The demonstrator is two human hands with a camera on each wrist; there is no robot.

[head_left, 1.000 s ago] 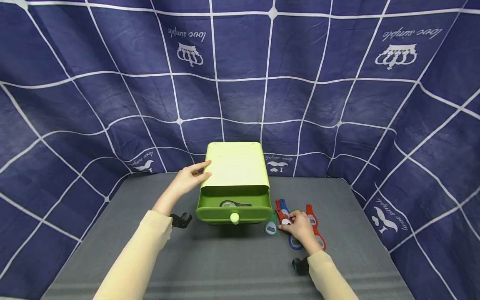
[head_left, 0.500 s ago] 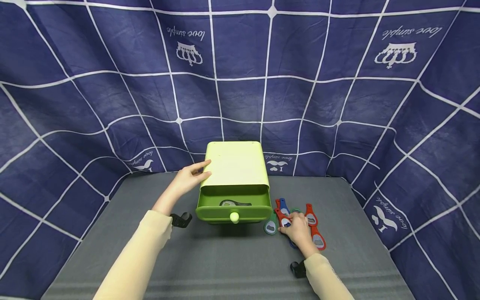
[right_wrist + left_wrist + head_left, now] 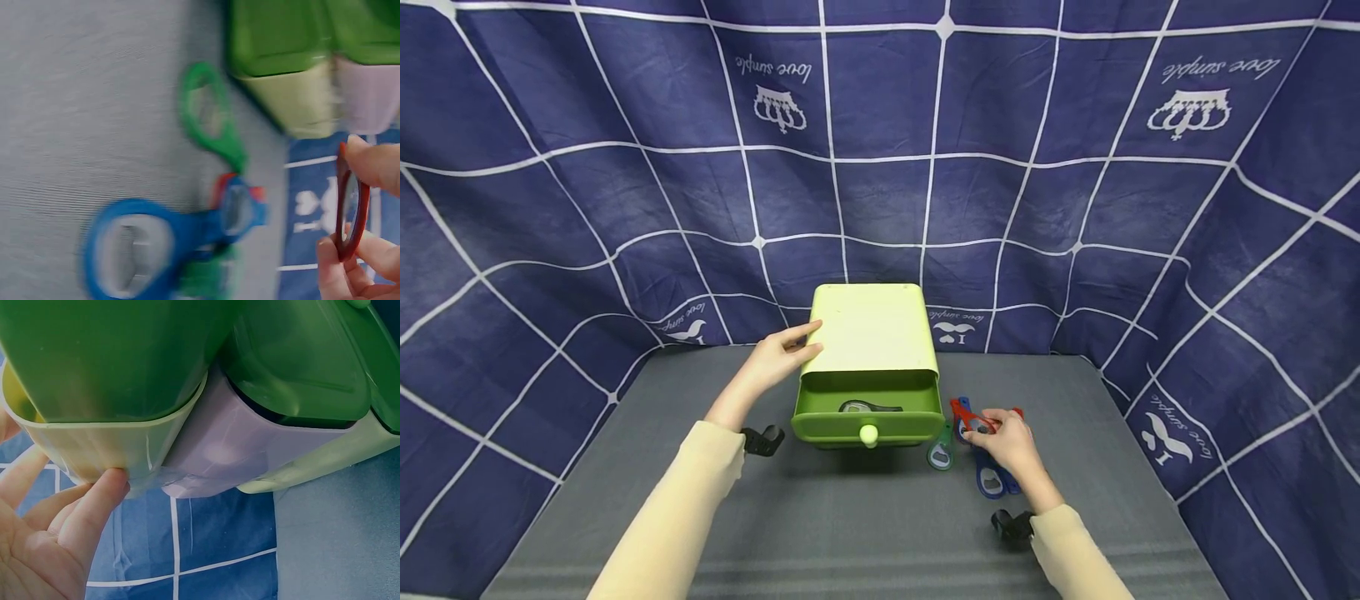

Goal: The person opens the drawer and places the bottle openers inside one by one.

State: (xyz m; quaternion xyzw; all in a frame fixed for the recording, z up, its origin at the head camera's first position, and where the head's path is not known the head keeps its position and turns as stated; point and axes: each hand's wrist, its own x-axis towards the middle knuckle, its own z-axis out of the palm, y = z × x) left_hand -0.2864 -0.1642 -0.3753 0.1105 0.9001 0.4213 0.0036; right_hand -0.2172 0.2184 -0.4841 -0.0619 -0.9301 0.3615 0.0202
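My left hand [image 3: 772,360] touches the left side of a pale yellow-green cabinet [image 3: 872,327]; the thumb presses its wall in the left wrist view. The cabinet's green drawer [image 3: 827,428] is pulled out at the front, with a dark bottle opener [image 3: 871,407] lying inside. With thumb and fingers my right hand [image 3: 1011,443] pinches a red bottle opener [image 3: 352,206], raised over the pile to the drawer's right. Below it lie a green bottle opener [image 3: 940,456] and a blue bottle opener [image 3: 990,481]. My hand and forearm hide part of the pile.
A purple unit [image 3: 219,440] with a green drawer sits beneath the yellow-green one in the left wrist view, and another pale unit [image 3: 325,464] lies beyond it. The grey tabletop [image 3: 850,533] meets a blue checked cloth [image 3: 880,200] behind.
My right hand has picked a red bottle opener out of the pile and lifted it. The pile below has come more into sight. My left hand has stayed on the cabinet.
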